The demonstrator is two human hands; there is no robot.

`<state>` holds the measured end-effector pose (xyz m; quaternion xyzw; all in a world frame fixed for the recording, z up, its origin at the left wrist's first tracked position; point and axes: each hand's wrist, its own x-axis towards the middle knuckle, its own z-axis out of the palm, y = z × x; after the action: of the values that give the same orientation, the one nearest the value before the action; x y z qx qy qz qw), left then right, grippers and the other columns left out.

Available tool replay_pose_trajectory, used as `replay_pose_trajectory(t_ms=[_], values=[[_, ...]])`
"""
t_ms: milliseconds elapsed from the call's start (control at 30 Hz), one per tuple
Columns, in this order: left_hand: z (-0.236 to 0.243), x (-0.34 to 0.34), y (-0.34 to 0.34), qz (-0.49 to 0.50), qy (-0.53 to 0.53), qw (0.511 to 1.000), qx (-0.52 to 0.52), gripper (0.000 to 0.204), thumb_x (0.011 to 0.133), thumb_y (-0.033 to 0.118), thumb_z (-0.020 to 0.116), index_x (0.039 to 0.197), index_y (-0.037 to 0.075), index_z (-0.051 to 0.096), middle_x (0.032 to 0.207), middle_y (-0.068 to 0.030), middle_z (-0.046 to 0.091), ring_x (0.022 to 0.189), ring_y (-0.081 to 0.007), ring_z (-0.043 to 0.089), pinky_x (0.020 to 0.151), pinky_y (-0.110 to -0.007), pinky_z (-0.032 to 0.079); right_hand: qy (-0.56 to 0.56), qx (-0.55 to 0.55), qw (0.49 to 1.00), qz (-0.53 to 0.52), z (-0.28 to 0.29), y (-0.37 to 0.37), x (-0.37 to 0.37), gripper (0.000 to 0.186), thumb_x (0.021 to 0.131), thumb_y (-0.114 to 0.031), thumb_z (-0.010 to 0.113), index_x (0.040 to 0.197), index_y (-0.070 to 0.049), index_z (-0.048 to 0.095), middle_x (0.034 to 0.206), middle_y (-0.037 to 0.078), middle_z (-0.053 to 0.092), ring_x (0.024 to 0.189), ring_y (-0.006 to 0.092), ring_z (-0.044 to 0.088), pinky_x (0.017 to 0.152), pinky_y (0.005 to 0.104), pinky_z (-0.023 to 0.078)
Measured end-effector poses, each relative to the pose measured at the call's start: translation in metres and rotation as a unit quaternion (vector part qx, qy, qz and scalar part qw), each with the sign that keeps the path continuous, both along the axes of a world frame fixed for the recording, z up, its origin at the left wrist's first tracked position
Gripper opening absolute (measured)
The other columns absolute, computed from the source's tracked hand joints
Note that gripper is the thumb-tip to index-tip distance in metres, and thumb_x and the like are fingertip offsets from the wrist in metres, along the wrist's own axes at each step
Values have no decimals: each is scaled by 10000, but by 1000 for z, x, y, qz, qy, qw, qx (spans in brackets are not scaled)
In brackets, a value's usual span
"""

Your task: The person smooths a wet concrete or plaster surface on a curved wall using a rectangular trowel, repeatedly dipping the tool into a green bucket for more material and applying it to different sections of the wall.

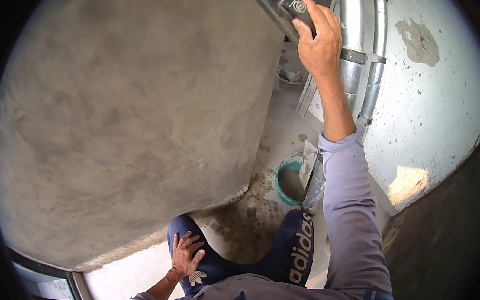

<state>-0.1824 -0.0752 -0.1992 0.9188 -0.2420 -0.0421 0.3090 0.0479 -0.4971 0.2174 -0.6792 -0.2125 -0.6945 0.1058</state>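
Currently my right hand [322, 43] grips the float [286, 10] near the upper right edge of the wall [139, 101], contact unclear, left hand [187, 254] empty on thigh [181, 224]; wall looks coated but mottled, and I can't tell how much smoothing remains.

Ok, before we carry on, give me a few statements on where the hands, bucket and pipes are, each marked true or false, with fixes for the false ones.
1. The right hand holds a dark hand tool. True.
2. A green bucket stands on the floor. True.
3. The left hand grips the bucket. False: it lies, fingers spread, on the left leg of the dark blue trousers.
4. The pale wall has a rough grey patch. True.
5. The metal pipes run along the picture's left edge. False: they run beside the pale wall, on the right.
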Motion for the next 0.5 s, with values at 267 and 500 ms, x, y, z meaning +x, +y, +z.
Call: replay_pose_trajectory(t_ms=[267,500], values=[[3,1,-3,-4,4,1000,4,574,997,570,481,1240,121,744,1411,-96,618,1475,-324,379,1251,-605,83,149,-65,984,67,-192,88,-72,288,870,-35,681,1147,-51,758,1082,107,720,967,294,638,897,427,508],[2,2,-1,-6,-3,1000,9,587,992,587,469,1212,124,757,1387,-111,629,1464,-352,388,1237,-631,109,93,33,995,7,-90,33,-44,402,874,-81,711,1273,-62,668,1199,131,686,1081,318,625,907,432,466]])
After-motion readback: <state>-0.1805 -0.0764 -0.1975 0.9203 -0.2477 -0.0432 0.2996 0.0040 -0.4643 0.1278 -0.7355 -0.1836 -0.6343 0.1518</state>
